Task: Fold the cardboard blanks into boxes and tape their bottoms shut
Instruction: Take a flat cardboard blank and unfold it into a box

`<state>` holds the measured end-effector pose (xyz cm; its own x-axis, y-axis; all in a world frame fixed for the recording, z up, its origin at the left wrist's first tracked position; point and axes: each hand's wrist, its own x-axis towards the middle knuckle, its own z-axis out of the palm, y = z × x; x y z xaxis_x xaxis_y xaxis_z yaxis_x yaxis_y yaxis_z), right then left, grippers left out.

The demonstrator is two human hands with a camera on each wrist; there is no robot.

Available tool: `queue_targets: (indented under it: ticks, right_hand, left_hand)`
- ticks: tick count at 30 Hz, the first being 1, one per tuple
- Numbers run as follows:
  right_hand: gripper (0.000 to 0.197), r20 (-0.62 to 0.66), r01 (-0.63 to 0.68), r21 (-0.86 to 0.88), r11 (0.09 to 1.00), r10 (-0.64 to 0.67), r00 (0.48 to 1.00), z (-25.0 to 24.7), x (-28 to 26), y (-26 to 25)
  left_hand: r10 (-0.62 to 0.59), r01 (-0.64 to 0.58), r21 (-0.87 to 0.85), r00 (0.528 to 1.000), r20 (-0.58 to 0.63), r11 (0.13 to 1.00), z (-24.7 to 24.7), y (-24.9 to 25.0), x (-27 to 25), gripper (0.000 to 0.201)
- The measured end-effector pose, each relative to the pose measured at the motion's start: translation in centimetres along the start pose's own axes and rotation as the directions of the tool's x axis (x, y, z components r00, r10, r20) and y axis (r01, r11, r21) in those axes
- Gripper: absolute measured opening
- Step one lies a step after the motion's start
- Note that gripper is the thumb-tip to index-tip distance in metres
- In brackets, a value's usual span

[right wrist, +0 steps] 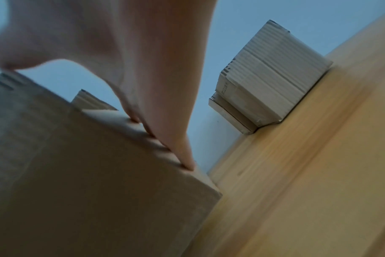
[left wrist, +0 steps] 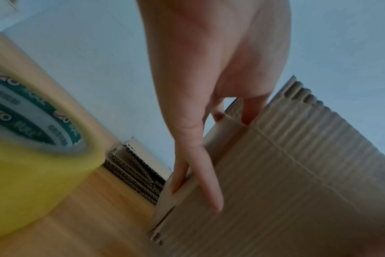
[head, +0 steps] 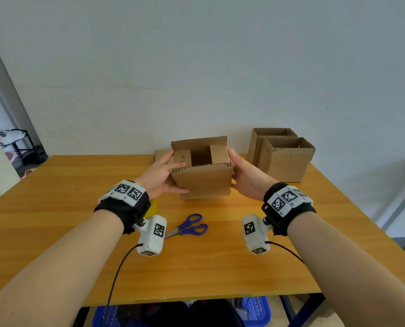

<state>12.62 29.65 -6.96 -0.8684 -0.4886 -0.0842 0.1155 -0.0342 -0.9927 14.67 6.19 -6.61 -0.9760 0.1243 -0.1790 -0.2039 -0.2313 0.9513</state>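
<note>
An opened cardboard box [head: 202, 178] [left wrist: 286, 182] [right wrist: 88, 173] is held between both hands above the middle of the wooden table [head: 55, 220], its open end up and its short flaps turned inward. My left hand [head: 173, 178] [left wrist: 187, 121] grips the box's left edge: the thumb lies on the near wall and the fingers [left wrist: 215, 200] run along the side, with some tucked inside. My right hand [head: 238, 171] [right wrist: 154, 87] holds the right side, fingers [right wrist: 185, 156] along the edge and thumb on the near wall's top corner. A yellow tape roll [left wrist: 33, 139] [head: 154, 206] stands under my left wrist.
Two finished open boxes [head: 288, 159] [right wrist: 270, 78] stand at the back right by the wall. A stack of flat blanks [head: 161, 155] [left wrist: 138, 173] lies behind my left hand. Blue-handled scissors [head: 189, 226] lie near the box. Blue baskets [head: 255, 308] sit under the table.
</note>
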Motion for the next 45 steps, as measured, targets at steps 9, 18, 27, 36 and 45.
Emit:
queue_targets:
  ticks: [9, 18, 27, 36, 45]
  right_hand:
    - [0.113, 0.135, 0.079, -0.074, 0.994, -0.068, 0.988, -0.3, -0.7, -0.1]
    - [0.071, -0.047, 0.078, -0.002, 0.997, -0.078, 0.996, 0.0, -1.0, -0.1]
    - [0.073, -0.084, 0.055, 0.012, 0.998, -0.053, 0.995, -0.2, -0.7, 0.2]
    - [0.065, -0.151, -0.023, 0.024, 0.999, 0.026, 0.988, -0.2, -0.1, 0.0]
    - [0.069, -0.319, 0.072, -0.573, 0.816, -0.303, 0.898, 0.6, 0.5, 0.0]
  left_hand:
    - [-0.105, 0.081, 0.139, 0.978, 0.181, 0.987, -1.0, 1.1, -1.4, 0.113]
    - [-0.002, -0.038, 0.346, 0.993, 0.117, 0.937, 0.1, 0.9, -2.2, 0.095]
    - [0.2, -0.238, 0.443, 0.971, 0.131, 0.864, 1.0, 0.6, -2.2, 0.062]
    - [0.3, -0.388, 0.747, 0.918, 0.26, 0.541, 1.1, -0.1, -1.6, 0.06]
    - [0.336, -0.35, 0.791, 0.922, 0.195, 0.501, 0.8, -0.1, -0.3, 0.052]
